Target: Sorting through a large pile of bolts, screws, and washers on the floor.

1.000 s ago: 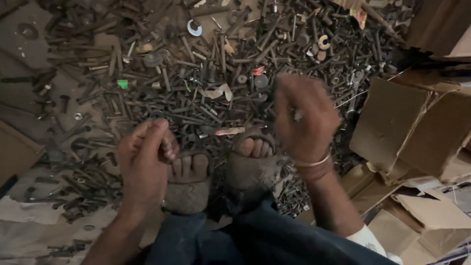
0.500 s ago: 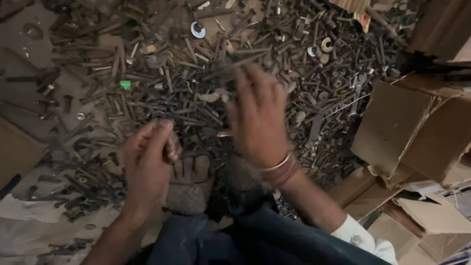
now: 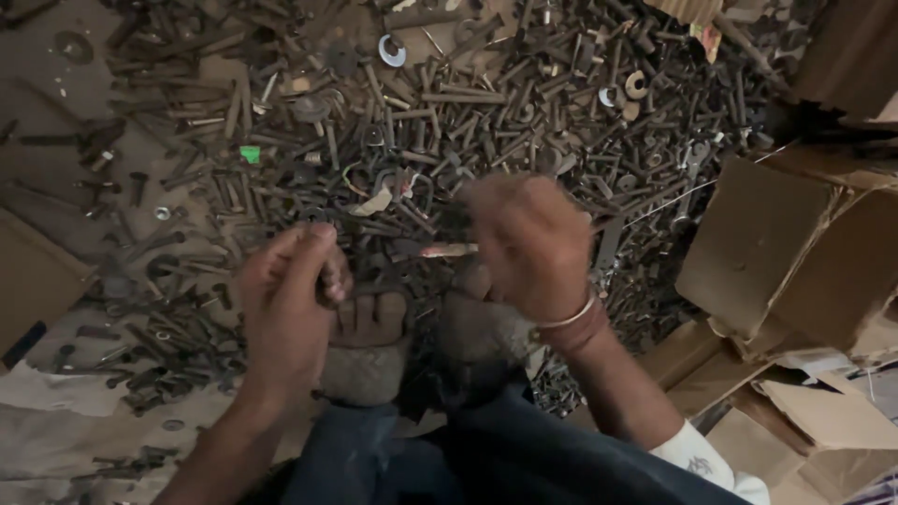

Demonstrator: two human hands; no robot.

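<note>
Head camera looks down on a person sitting on the floor, with both hands raised over a big heap of dark bolts (image 3: 486,122) that spreads out ahead of them. Left hand (image 3: 285,299) is curled into a loose fist, thumb laid along the forefinger, and seems to pinch something small and dark at its fingertips; what it is cannot be made out. Right hand (image 3: 533,243) is blurred, its fingers bunched and pointing toward the left hand, and whether it holds anything cannot be told. A metal bangle (image 3: 566,318) circles the right wrist, and a white cuff (image 3: 702,454) shows lower on that arm. Between the two hands lies a short reddish bolt (image 3: 447,250), its tip close to the right fingers. Just beneath the hands are the person's two feet in worn sandals (image 3: 365,355), toes toward the heap, with dark trousers (image 3: 468,458) nearer the camera. Past the left hand a smaller scatter of bolts (image 3: 159,346) lies on the floor, and a small green scrap (image 3: 250,154) sits in the heap beyond it. Right of the right hand stand torn cardboard boxes (image 3: 786,252). A pale washer (image 3: 391,49) lies far ahead of the hands.
</note>
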